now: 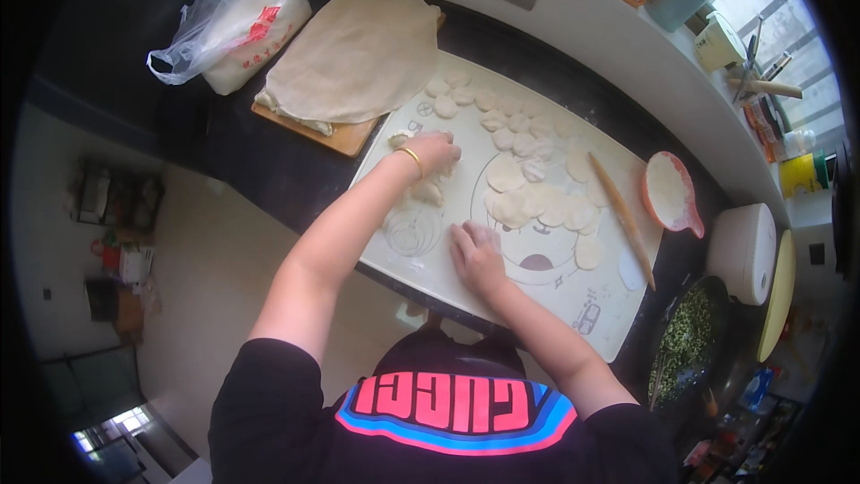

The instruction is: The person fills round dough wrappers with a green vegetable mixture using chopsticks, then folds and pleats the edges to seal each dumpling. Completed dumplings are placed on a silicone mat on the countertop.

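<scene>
- Grip first: the left hand (439,154) is palm down with its fingers bent over the far-left part of the pale printed mat (591,282); the fingertips are partly hidden, so I cannot tell whether they pinch anything; pale dough lumps (432,192) sit right beside it, on the near side; a gold bangle (411,159) rings that wrist.
- Over to the right hand (479,257): it rests lower on the mat, fingers bent down toward the surface; whether they are spread or pressed together around something I cannot tell, since the back of the hand covers what lies beneath.
- Now the dough: thin round dough wrappers (507,206) lie overlapping on the mat, up and to the right of the right hand; beyond them, small flattened dough pieces (502,137) run in close rows toward the far edge.
- On the right side, a wooden rolling pin (621,218) lies aslant along the mat; just past it stands a red bowl (691,217) with pale contents; farther along come a white lidded appliance (736,251) and, nearer the person, a dark pan with chopped greens (685,332).
- Far left, a broad beige sheet (358,54) covers most of a wooden board (354,137); next to it, a plastic bag (199,31) slumps on the black countertop (242,157).
</scene>
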`<control>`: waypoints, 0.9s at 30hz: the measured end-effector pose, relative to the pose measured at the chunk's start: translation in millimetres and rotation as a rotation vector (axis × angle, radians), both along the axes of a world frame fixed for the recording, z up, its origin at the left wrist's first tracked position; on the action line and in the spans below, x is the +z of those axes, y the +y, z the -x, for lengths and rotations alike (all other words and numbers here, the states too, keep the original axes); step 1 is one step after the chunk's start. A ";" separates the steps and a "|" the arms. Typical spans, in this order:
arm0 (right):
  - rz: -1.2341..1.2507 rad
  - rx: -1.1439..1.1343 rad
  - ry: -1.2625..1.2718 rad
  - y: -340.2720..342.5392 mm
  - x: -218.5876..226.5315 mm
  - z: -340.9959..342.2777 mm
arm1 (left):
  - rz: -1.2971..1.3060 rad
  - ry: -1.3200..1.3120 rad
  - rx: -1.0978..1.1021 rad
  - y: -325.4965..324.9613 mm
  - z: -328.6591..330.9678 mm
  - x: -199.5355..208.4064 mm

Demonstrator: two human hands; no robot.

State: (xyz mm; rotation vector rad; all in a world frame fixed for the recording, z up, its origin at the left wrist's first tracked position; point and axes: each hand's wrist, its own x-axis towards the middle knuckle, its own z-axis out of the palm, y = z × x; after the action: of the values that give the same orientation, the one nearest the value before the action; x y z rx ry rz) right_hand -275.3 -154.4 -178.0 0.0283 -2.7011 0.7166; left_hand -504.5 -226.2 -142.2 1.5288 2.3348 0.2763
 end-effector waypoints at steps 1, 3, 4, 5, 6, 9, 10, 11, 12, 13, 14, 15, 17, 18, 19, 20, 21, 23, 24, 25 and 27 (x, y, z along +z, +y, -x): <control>-0.005 -0.023 -0.010 0.8 0.8 -2.7 | 0.025 -0.021 -0.010 4.4 2.7 -0.7; -0.002 -0.046 -0.017 2.1 -1.6 -8.6 | 0.078 -0.065 -0.026 11.6 8.3 -2.1; 0.006 -0.045 -0.013 2.5 -4.7 -11.6 | 0.067 -0.063 -0.010 16.7 11.4 -2.3; 0.013 -0.042 -0.010 3.5 -6.9 -11.8 | 0.056 -0.062 0.009 22.7 14.7 -2.8; 0.026 -0.037 -0.002 4.4 -6.6 -7.1 | 0.047 -0.060 0.023 27.2 18.2 -4.3; 0.057 -0.025 0.003 11.2 -7.7 27.2 | -0.032 -0.105 0.014 33.0 34.8 -24.8; 0.065 -0.037 -0.004 14.2 -8.5 44.6 | -0.157 -0.096 0.046 30.5 33.3 -18.5; 0.073 -0.045 -0.011 17.3 -9.6 61.3 | -0.283 -0.086 0.082 22.6 31.0 -11.6; 0.077 -0.043 -0.014 21.2 -11.0 76.4 | -0.409 -0.075 0.115 14.1 27.7 -3.4; 0.084 -0.041 -0.017 24.2 -13.0 91.1 | -0.479 -0.087 0.155 4.2 25.2 1.5; 0.091 -0.037 -0.020 25.9 -13.8 102.9 | -0.550 -0.099 0.196 -7.3 21.9 5.4; 0.108 0.023 -0.001 24.8 -13.5 114.0 | -0.618 -0.106 0.241 -21.7 17.2 9.6; 0.138 0.131 0.031 23.3 -13.6 126.8 | -0.697 -0.237 0.367 -48.9 -8.7 15.8; 0.166 0.152 0.032 21.8 -15.0 126.7 | -0.733 -0.202 0.381 -63.2 -23.7 15.3; 0.194 0.172 0.030 23.1 -16.8 124.5 | -0.768 -0.169 0.397 -75.3 -40.3 13.8; 0.218 0.189 0.031 26.1 -17.7 123.7 | -0.764 -0.183 0.447 -83.9 -56.0 10.5; 0.158 0.160 0.032 28.4 -16.2 118.2 | -0.767 -0.197 0.500 -92.3 -72.3 3.5; 0.040 0.106 0.028 29.8 -7.3 103.4 | -0.799 -0.172 0.586 -103.4 -96.2 -5.1; 0.017 0.081 0.064 27.3 -7.3 101.6 | -0.826 -0.132 0.605 -106.2 -105.0 -7.7; -0.007 0.055 0.101 23.1 -7.7 100.7 | -0.854 -0.092 0.623 -108.8 -112.9 -10.1; -0.010 0.037 0.100 3.6 2.9 98.1 | -0.866 -0.016 0.653 -115.9 -127.7 -13.8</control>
State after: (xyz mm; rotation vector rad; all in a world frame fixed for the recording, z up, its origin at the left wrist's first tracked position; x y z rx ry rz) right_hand -373.5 -150.8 -175.1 0.1142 -2.6153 0.6936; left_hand -376.8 -342.1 -156.0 0.9207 2.7870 1.6056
